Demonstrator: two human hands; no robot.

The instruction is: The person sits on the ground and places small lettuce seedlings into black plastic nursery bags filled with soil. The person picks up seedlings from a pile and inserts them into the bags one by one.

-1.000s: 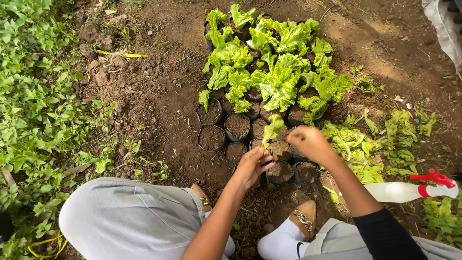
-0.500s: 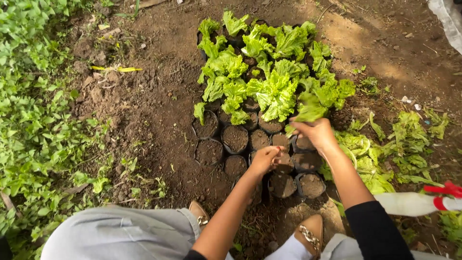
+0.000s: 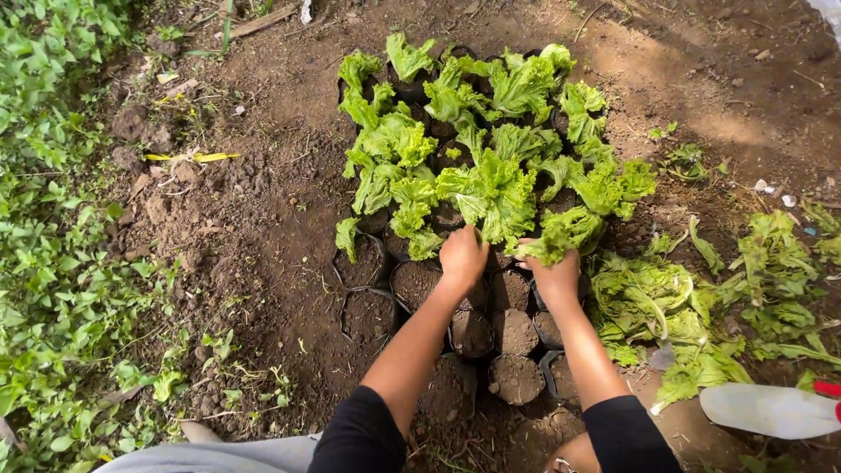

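So both hands are down in a cluster of small black grow bags [image 3: 368,315] sitting on bare brown dirt [image 3: 263,201]. The left hand [image 3: 462,256] is knuckles-up right at the near edge of the lettuce plants [image 3: 491,188], fingers curled down into the soil of one bag, so whether they grip anything can't be told from this angle. The right hand [image 3: 554,278] is just beside it, a bit to the right, and it's closed around the base of a lettuce seedling [image 3: 565,229] whose frilly green leaves stick up and out over the fingers. That seedling sits at the front right corner of the planted bunch, touching the leaves of its neighbours.

Behind the hands, the bags are all full of bright green lettuce. In front of them, closer to the person, there are several bags with only dark soil in them, in rough rows between the two forearms and to the left.

Off to the right, a loose heap of pulled lettuce leaves [image 3: 666,307] lies on the ground, and near the bottom right corner there's a white spray bottle [image 3: 771,410] with a red bit at its end, lying on its side. Weedy green ground cover [image 3: 53,263] runs down the whole left edge. Black sleeves [image 3: 359,434] show at the bottom.
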